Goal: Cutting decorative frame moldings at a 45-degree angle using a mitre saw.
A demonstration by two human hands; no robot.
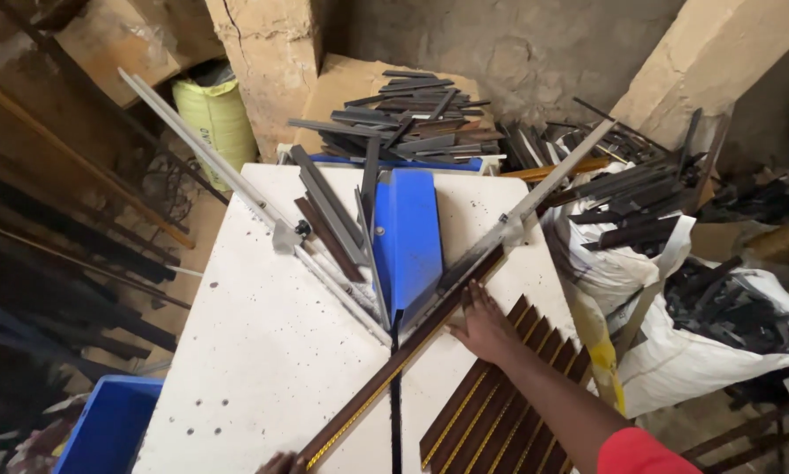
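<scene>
A long brown moulding strip with a gold edge (386, 377) lies diagonally across the white table (254, 351), along the right metal fence (535, 197) of a blue mitre cutter (408, 237). My right hand (482, 329) presses flat on the strip near the cutter, fingers spread. My left hand (279, 462) shows only as fingertips at the bottom edge, touching the strip's near end. A stack of matching brown and gold strips (491, 399) lies under my right forearm.
Dark offcuts lean beside the blue cutter (333, 211). A heap of cut pieces (412, 118) sits behind the table. White sacks of offcuts (710, 307) stand at right, a blue bin (105, 426) at lower left, a green sack (219, 114) behind.
</scene>
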